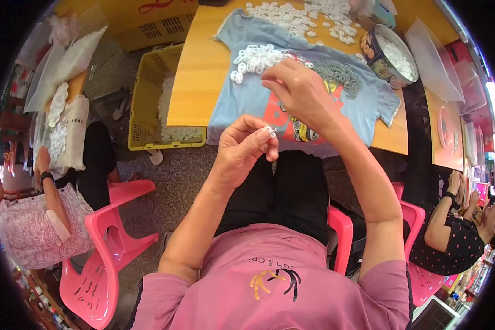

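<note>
My left hand [242,148] is closed in a pinch, holding a small white plastic piece [270,132] with a thin metal bit sticking out of it. My right hand [305,93] hovers over the cloth beside a pile of white oval plastic pieces with holes [253,58]. Its thumb and bent fingers stand slightly apart, and nothing shows between them. To the right of that hand lies a heap of small grey metal parts [341,77], too fine to tell singly. Both piles rest on a light blue printed T-shirt [231,110] spread over the table.
The wooden table [195,88] carries more white pieces [286,19] at its far side. A round tin [390,58] of white pieces stands at the right. A yellow crate [140,99] sits on the floor at left. People sit on pink chairs [102,264] on both sides.
</note>
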`<state>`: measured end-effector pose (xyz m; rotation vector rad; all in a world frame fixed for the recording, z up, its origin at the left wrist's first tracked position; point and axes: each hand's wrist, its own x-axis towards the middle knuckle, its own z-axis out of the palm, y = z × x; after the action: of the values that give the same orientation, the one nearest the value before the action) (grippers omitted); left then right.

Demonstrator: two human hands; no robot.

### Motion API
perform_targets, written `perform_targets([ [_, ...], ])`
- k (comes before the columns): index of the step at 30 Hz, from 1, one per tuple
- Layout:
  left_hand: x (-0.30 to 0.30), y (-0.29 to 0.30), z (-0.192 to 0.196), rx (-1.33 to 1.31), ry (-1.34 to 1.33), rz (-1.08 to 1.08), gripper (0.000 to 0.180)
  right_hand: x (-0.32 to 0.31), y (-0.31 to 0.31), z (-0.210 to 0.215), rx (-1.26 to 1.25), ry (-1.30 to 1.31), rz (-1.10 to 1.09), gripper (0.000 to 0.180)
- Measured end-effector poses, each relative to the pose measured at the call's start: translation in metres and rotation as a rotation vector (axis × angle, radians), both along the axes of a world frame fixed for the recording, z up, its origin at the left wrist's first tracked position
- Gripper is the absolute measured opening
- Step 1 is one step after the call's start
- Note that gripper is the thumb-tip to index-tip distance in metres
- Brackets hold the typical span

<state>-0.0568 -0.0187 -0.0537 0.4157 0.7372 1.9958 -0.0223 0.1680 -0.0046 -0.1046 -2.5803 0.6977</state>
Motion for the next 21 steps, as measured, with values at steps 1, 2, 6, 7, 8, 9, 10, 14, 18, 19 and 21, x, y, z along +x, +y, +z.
perform_targets([
  [1, -0.003, -0.002, 0.0, 0.017, 0.002, 0.006, 0.006, -0.012, -0.005, -0.002, 0.04, 0.012, 0.022, 0.013],
  [2, -0.006, -0.003, 0.0, 0.035, 0.003, 0.011, 0.006, -0.023, -0.009, -0.004, 0.079, 0.025, 0.044, 0.013],
  [6, -0.014, -0.006, 0.001, 0.074, -0.033, 0.04, 0.01, -0.048, -0.011, -0.01, 0.315, -0.026, 0.088, 0.011],
  [7, -0.015, -0.007, 0.001, 0.071, -0.039, 0.045, 0.01, -0.049, -0.011, -0.013, 0.317, -0.028, 0.1, 0.011],
  [8, -0.015, -0.007, 0.001, 0.068, -0.046, 0.049, 0.01, -0.048, -0.009, -0.017, 0.356, -0.01, 0.096, 0.01],
  [9, -0.015, -0.006, 0.001, 0.07, -0.05, 0.059, 0.01, -0.047, -0.007, -0.019, 0.394, 0.009, 0.091, 0.009],
  [10, -0.015, -0.004, 0.0, 0.062, -0.059, 0.038, 0.01, -0.046, -0.008, -0.019, 0.395, 0.007, 0.101, 0.009],
  [14, -0.011, -0.002, 0.001, 0.042, -0.066, 0.018, 0.01, -0.034, -0.009, -0.015, 0.268, 0.129, 0.119, 0.012],
  [18, 0.0, -0.001, 0.009, -0.01, -0.029, 0.16, 0.01, -0.009, -0.012, 0.001, -0.359, -0.124, -0.006, 0.02],
  [19, 0.003, 0.001, 0.013, -0.03, 0.05, 0.271, 0.01, -0.003, -0.012, 0.006, -0.671, -0.17, 0.015, 0.022],
  [21, 0.007, 0.002, 0.016, -0.022, 0.135, 0.383, 0.011, 0.011, -0.015, 0.016, -1.037, -0.235, 0.019, 0.026],
])
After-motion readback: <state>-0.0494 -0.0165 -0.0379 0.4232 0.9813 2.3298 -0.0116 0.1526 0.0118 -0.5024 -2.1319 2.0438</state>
